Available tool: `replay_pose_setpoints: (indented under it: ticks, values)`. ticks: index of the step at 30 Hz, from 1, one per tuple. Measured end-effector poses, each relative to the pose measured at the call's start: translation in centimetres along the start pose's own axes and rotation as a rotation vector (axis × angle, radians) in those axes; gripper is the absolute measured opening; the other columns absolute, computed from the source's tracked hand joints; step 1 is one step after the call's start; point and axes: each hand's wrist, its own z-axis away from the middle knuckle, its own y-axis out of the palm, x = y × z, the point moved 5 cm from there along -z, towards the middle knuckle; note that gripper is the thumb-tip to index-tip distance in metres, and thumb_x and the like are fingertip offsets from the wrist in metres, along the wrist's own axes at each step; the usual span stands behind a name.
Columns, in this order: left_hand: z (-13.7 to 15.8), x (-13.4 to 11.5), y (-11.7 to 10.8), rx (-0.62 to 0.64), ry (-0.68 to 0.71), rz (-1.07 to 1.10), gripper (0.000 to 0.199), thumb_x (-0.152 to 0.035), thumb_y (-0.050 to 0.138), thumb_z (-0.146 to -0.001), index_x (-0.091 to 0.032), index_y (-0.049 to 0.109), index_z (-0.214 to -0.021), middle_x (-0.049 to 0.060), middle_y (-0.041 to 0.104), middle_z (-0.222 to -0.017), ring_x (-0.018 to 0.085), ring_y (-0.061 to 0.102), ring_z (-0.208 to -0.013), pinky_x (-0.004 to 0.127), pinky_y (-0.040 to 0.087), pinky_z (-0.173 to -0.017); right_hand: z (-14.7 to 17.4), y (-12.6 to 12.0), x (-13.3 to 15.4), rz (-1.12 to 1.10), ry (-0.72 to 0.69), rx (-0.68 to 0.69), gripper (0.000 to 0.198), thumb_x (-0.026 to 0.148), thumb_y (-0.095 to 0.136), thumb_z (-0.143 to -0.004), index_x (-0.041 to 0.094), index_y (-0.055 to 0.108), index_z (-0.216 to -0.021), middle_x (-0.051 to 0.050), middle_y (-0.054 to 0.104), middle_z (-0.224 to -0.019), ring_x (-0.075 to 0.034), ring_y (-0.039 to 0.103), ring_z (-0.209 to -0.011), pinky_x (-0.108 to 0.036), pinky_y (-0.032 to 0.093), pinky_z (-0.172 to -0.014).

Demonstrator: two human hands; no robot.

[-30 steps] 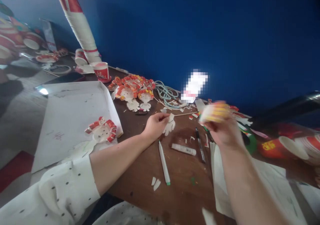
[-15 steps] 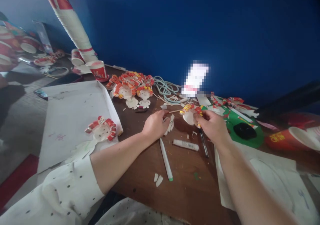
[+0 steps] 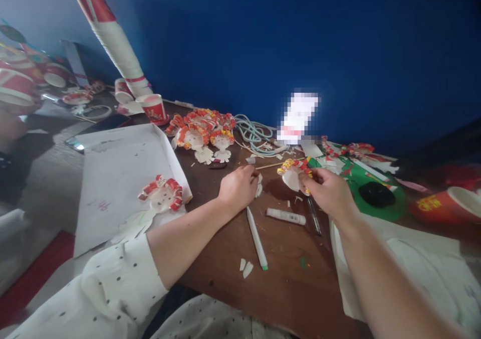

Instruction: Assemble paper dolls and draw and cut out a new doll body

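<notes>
littered brown table (image 3: 293, 289), blue wall (image 3: 225, 53) behind

Left hand (image 3: 239, 189) curled, palm down; right hand (image 3: 325, 189) pinching.

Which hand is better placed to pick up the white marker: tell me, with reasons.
Probably the left hand: the white marker lies nearer it, while the right hand holds the red-and-yellow paper piece. The left's grip is partly hidden.

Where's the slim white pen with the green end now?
The white pen lies on the brown table in the head view, just right of centre, below the left hand and left of the short white cylindrical tube.
</notes>
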Motion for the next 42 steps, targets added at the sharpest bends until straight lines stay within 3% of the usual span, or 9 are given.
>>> replay_pose_setpoints:
  ticks: [5, 10, 14, 18, 25, 28, 32, 37, 42]
  values:
    - [0.0, -0.4, -0.8, -0.072, 0.059, -0.059, 0.03, -0.036, 0.045, -0.093, -0.018, 0.068, -0.086, 0.009, 0.064, -0.097, 0.022, 0.061, -0.094, 0.032, 0.048, -0.081, 0.3, 0.3, 0.0, 0.001, -0.025, -0.004, 0.032, 0.05, 0.059, -0.074, 0.02, 0.069, -0.081, -0.003, 0.07, -0.069, -0.02, 0.06, -0.063, -0.03, 0.043, -0.06]
    - [0.2, -1.5, -2.1, -0.204, 0.181, 0.214, 0.038, -0.046, 0.047, -0.092, -0.015, 0.066, -0.101, 0.01, 0.063, -0.094, 0.018, 0.06, -0.09, 0.03, 0.047, -0.085, 0.7, 0.3, 0.7, 0.038, -0.089, 0.02, 0.034, 0.05, 0.058, -0.076, 0.02, 0.07, -0.085, -0.004, 0.071, -0.072, -0.02, 0.061, -0.064, -0.03, 0.044, -0.061]
    - [0.4, -1.6, -1.2, -0.075, 0.119, 0.439, 0.046, -0.051, 0.058, -0.085, -0.016, 0.058, -0.116, 0.006, 0.066, -0.089, 0.014, 0.06, -0.073, 0.027, 0.048, -0.072, 1.3, 0.9, 1.3, 0.058, -0.149, 0.031, 0.034, 0.049, 0.058, -0.079, 0.02, 0.07, -0.092, -0.005, 0.072, -0.077, -0.021, 0.063, -0.067, -0.031, 0.045, -0.062]
    - [0.3, -1.1, 0.0, -0.019, 0.061, 0.503, 0.037, -0.032, 0.062, -0.082, -0.018, 0.059, -0.115, 0.004, 0.067, -0.088, 0.013, 0.062, -0.074, 0.026, 0.049, -0.071, 1.7, 1.0, 1.6, 0.037, -0.201, 0.047, 0.036, 0.05, 0.059, -0.081, 0.021, 0.069, -0.099, -0.006, 0.073, -0.085, -0.022, 0.066, -0.073, -0.032, 0.048, -0.068]
    - [-0.3, 0.6, 2.2, -0.004, -0.141, 0.733, 0.029, -0.032, 0.059, -0.084, -0.019, 0.057, -0.11, 0.003, 0.067, -0.085, 0.012, 0.065, -0.065, 0.023, 0.051, -0.061, 1.9, -3.3, 0.4, 0.047, -0.094, 0.067, 0.043, 0.061, 0.062, -0.077, 0.022, 0.068, -0.094, -0.005, 0.072, -0.082, -0.02, 0.065, -0.064, -0.032, 0.048, -0.06]
    - [-0.5, 0.6, 2.5, 0.002, -0.155, 0.748, 0.029, -0.033, 0.06, -0.084, -0.02, 0.057, -0.109, 0.003, 0.067, -0.087, 0.012, 0.066, -0.067, 0.023, 0.051, -0.063, 4.0, -3.0, 1.6, 0.022, -0.2, 0.195, 0.03, 0.054, 0.064, -0.079, 0.025, 0.069, -0.083, -0.001, 0.07, -0.072, -0.018, 0.063, -0.06, -0.029, 0.047, -0.057]
    - [-0.6, 0.1, 2.0, -0.032, -0.041, 0.62, 0.031, -0.033, 0.063, -0.082, -0.019, 0.059, -0.109, 0.003, 0.068, -0.088, 0.013, 0.065, -0.074, 0.025, 0.052, -0.071, 9.0, 1.1, 5.0, 0.106, -0.509, 0.558, 0.015, 0.034, 0.057, -0.088, 0.03, 0.068, -0.098, 0.001, 0.071, -0.093, -0.015, 0.065, -0.071, -0.026, 0.047, -0.063]
    - [-0.2, -0.8, 0.8, -0.022, 0.066, 0.462, 0.031, -0.031, 0.062, -0.083, -0.019, 0.06, -0.112, 0.005, 0.069, -0.093, 0.015, 0.065, -0.083, 0.026, 0.05, -0.077, 11.1, 3.6, 6.7, 0.41, -0.626, 0.479, 0.02, 0.042, 0.056, -0.089, 0.024, 0.062, -0.085, -0.001, 0.067, -0.078, -0.019, 0.064, -0.065, -0.028, 0.036, -0.055]
    - [0.2, -1.4, 0.2, -0.025, 0.134, 0.219, 0.031, -0.039, 0.061, -0.084, -0.02, 0.063, -0.109, 0.004, 0.07, -0.09, 0.019, 0.063, -0.084, 0.031, 0.047, -0.078, 7.3, 0.1, 3.4, 0.559, -0.386, 0.218, 0.017, 0.035, 0.049, -0.089, 0.028, 0.064, -0.092, -0.001, 0.071, -0.078, -0.02, 0.063, -0.059, -0.029, 0.03, -0.051]
